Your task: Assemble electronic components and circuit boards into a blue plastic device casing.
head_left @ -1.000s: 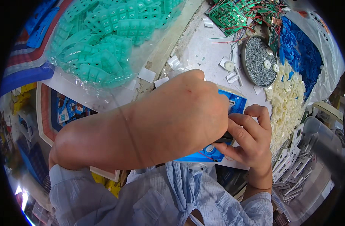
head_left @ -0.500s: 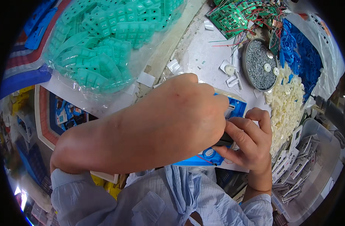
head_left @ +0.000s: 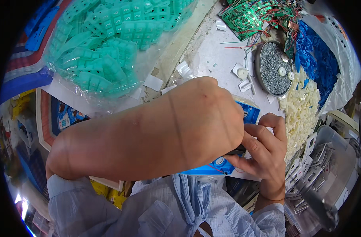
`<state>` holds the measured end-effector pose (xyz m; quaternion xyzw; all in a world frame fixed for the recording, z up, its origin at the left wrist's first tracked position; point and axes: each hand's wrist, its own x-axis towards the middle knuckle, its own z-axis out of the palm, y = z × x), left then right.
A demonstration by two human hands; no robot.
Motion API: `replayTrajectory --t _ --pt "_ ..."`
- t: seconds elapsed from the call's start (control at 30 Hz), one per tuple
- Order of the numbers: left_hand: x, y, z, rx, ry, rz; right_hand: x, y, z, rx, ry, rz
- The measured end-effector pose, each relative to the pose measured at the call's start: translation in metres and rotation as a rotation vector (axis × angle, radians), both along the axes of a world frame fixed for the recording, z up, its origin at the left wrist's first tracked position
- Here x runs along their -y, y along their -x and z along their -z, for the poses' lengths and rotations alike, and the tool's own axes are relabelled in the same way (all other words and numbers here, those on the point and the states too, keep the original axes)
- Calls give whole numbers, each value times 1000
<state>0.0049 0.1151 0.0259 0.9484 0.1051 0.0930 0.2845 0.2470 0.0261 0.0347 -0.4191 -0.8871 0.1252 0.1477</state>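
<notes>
White worktop (head_left: 206,49) below; I see the right hand (head_left: 265,152) pinching a black part (head_left: 239,151) at a blue casing (head_left: 249,113); the left hand's (head_left: 214,114) grip, I can't tell.

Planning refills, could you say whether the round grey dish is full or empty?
The dish is well filled: small silvery metal pieces hide its bottom.

At centre are two hands (head_left: 219,114) (head_left: 266,148), one blue casing (head_left: 251,112); upper left, one keypad bag (head_left: 149,59); upper right, one dish (head_left: 257,70); lower right, one bin (head_left: 343,162)
</notes>
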Motion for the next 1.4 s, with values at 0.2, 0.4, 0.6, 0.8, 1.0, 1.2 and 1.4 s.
replayTrajectory --t 0.2,0.4,0.6,0.8,1.0,1.2,1.4 --pt "4 -2 9 99 90 -72 0 0 2 -1 -16 -3" --pt "3 -1 8 67 66 -87 0 -1 2 -3 -17 -5" --pt "3 0 10 90 91 -77 0 0 0 8 3 -12" --pt "7 2 7 110 161 -52 -1 0 1 17 47 -57" --pt "19 4 1 59 106 -78 -6 3 1 11 97 -91" --pt "21 10 2 13 134 -112 -14 10 0 -12 130 -132" --pt "13 11 23 139 289 -173 -15 9 0 -16 135 -167"
